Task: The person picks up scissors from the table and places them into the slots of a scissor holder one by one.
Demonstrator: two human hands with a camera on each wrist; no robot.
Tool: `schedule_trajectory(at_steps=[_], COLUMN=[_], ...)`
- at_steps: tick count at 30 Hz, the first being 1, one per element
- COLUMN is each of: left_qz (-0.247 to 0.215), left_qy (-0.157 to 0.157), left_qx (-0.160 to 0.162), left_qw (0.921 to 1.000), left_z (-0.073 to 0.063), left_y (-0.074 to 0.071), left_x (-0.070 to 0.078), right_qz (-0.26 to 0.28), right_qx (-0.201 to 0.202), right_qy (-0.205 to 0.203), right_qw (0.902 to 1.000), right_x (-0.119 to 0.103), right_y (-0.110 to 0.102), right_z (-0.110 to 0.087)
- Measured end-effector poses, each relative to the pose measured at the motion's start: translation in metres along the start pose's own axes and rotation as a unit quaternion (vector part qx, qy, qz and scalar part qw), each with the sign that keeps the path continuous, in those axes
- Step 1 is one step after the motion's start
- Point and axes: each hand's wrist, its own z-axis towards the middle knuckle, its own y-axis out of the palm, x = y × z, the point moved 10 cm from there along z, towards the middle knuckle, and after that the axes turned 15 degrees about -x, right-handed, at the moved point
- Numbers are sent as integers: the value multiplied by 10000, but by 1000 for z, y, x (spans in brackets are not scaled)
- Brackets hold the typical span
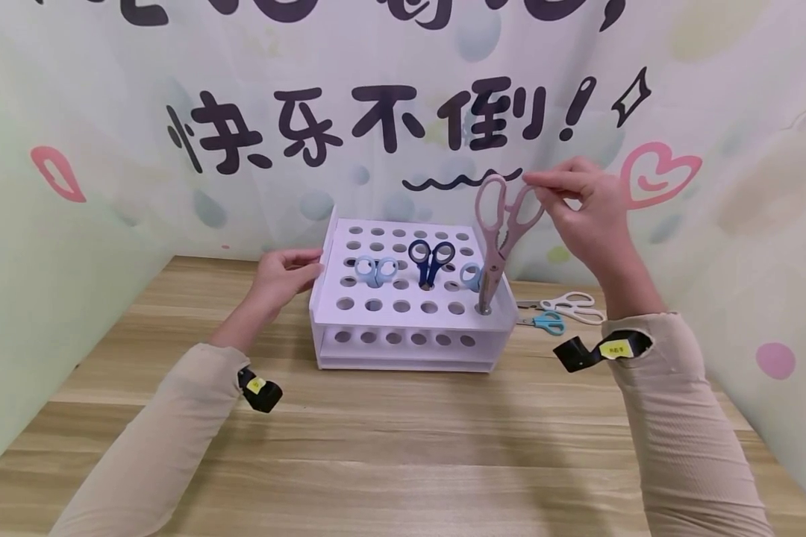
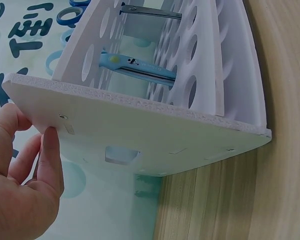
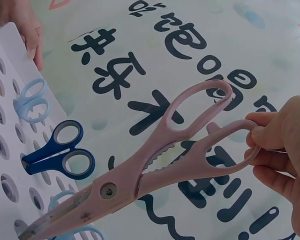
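Note:
My right hand [image 1: 587, 212] pinches one handle loop of the pink scissors [image 1: 496, 257] between thumb and fingers. The scissors point down, their tips at a front-right hole of the white perforated rack [image 1: 403, 318]. At the rack's left side panel [image 2: 155, 132], my left hand [image 1: 278, 280] rests its fingertips against the upper edge. Dark blue scissors [image 1: 430, 261] stand in a middle hole of the rack. Light blue scissors [image 1: 376, 270] stand to their left. Another light blue pair [image 1: 471, 276] is partly hidden behind the pink scissors.
White-handled scissors [image 1: 573, 305] and teal-handled scissors [image 1: 548, 322] lie on the wooden table [image 1: 376, 447], just right of the rack. A printed cloth backdrop [image 1: 262, 201] with dark lettering hangs close behind the rack.

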Motion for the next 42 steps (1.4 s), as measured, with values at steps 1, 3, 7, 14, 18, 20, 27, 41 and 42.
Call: schedule_trajectory(at_steps=[1, 3, 7, 14, 18, 20, 27, 41, 42], left_qz=[-12, -12, -12, -21, 11, 10, 33, 20, 18], left_qy=[6, 8, 13, 12, 11, 21, 30, 47, 67], left_qx=[2, 5, -4, -14, -11, -4, 41, 42, 56], left_qw=[10000, 10000, 10000, 10000, 10000, 10000, 10000, 10000, 10000], left_z=[0, 0, 1, 2, 2, 1, 1, 1, 1], left_y=[0, 0, 0, -1, 0, 0, -1, 0, -1], left_x=[0, -1, -1, -2, -1, -1, 0, 1, 1], right_qz=[2, 32, 45, -4, 38, 67, 112, 80, 63], right_qx=[-26, -76, -136, -213, -242, -273, -369, -257, -282], right_qy=[14, 51, 133, 134, 154, 173, 245, 372, 377], right_qw=[10000, 10000, 9998, 9997, 9996, 9995, 9990, 9989, 9989], right_x=[1, 3, 9, 20, 26, 29, 37, 44, 44], right_y=[1, 4, 10, 21, 27, 30, 37, 39, 39], right_z=[0, -1, -4, -12, -17, -19, -25, -37, -36])
